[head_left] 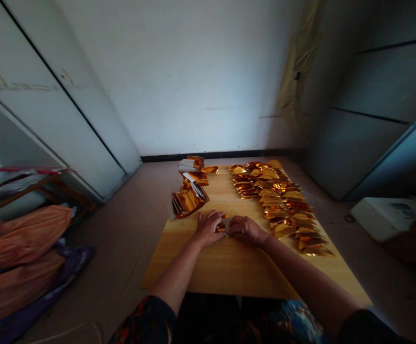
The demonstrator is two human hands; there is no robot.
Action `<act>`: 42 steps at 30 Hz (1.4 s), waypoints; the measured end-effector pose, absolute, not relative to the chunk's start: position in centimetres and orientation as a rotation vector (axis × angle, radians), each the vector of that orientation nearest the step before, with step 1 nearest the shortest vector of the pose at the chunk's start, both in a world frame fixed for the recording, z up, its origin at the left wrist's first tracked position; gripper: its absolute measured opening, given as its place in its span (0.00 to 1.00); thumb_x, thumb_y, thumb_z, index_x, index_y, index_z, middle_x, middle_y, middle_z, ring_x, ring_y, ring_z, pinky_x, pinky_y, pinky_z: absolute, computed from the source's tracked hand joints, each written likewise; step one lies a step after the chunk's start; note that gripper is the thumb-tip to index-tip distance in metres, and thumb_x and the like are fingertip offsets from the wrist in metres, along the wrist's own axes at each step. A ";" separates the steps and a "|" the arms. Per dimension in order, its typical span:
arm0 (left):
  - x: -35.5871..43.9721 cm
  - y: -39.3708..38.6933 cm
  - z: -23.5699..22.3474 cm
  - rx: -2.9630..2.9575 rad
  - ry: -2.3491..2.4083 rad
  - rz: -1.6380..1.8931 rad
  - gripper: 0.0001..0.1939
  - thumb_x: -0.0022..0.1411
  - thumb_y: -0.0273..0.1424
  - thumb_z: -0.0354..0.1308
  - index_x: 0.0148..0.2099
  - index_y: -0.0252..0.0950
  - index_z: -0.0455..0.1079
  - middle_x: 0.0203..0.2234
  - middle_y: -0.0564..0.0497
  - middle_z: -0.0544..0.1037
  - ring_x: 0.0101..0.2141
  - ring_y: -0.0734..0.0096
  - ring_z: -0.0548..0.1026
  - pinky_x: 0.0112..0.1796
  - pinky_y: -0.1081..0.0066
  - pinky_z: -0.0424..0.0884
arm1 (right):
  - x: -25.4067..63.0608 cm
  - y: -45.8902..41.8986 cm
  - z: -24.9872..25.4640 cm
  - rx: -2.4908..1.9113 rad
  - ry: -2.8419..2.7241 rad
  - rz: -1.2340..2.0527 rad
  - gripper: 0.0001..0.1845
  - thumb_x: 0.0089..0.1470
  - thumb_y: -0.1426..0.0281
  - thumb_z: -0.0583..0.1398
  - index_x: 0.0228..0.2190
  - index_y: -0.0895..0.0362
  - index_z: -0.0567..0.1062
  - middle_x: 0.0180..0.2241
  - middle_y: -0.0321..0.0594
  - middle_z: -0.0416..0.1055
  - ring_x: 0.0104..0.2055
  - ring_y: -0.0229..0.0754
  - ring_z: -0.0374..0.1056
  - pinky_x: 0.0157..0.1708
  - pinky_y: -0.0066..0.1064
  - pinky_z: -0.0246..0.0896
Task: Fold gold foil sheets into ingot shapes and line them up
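Observation:
A small sheet of gold foil paper (227,226), its pale grey backing partly showing, lies on the wooden table between my hands. My left hand (210,228) presses on its left side with bent fingers. Curled over the right side is my right hand (245,229), its fingertips closed on the sheet. The fingers hide much of the paper and its folds. Loose gold foil sheets (189,199) lie stacked at the left of the table. Rows of folded gold foil pieces (275,210) overlap along the right side.
The wooden table (208,272) stands before a white wall (200,86). Cabinets (50,110) rise on the left. Orange plastic bags (21,239) sit at lower left. A white box (387,217) is on the floor to the right, beside another grey cabinet (372,124).

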State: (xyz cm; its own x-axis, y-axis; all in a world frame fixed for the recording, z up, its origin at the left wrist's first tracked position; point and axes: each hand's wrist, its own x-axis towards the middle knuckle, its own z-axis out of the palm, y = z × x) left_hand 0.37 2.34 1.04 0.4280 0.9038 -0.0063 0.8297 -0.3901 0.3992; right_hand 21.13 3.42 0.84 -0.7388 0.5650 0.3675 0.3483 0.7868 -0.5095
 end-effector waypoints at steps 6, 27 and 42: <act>0.5 2.1 1.6 2.318 1.485 0.302 0.13 0.55 0.40 0.57 0.43 0.43 0.69 0.59 0.52 0.64 0.61 0.56 0.53 0.57 0.41 0.38 | 21.0 4.7 0.6 -0.900 -2.514 0.683 0.08 0.53 0.72 0.59 0.32 0.54 0.79 0.32 0.37 0.73 0.35 0.36 0.68 0.35 0.25 0.60; 0.4 2.2 1.8 2.289 1.466 0.275 0.14 0.57 0.43 0.56 0.42 0.41 0.67 0.59 0.49 0.63 0.62 0.56 0.52 0.57 0.41 0.38 | 19.6 5.1 1.4 -1.147 -2.607 0.391 0.05 0.52 0.69 0.61 0.28 0.56 0.77 0.32 0.39 0.71 0.36 0.38 0.64 0.36 0.26 0.56; 0.1 2.6 0.8 2.303 1.483 0.255 0.30 0.56 0.43 0.59 0.59 0.46 0.57 0.59 0.47 0.62 0.62 0.53 0.52 0.57 0.39 0.37 | 18.7 5.5 2.5 -1.447 -2.616 0.583 0.11 0.51 0.63 0.62 0.35 0.56 0.75 0.35 0.36 0.72 0.35 0.36 0.67 0.30 0.23 0.52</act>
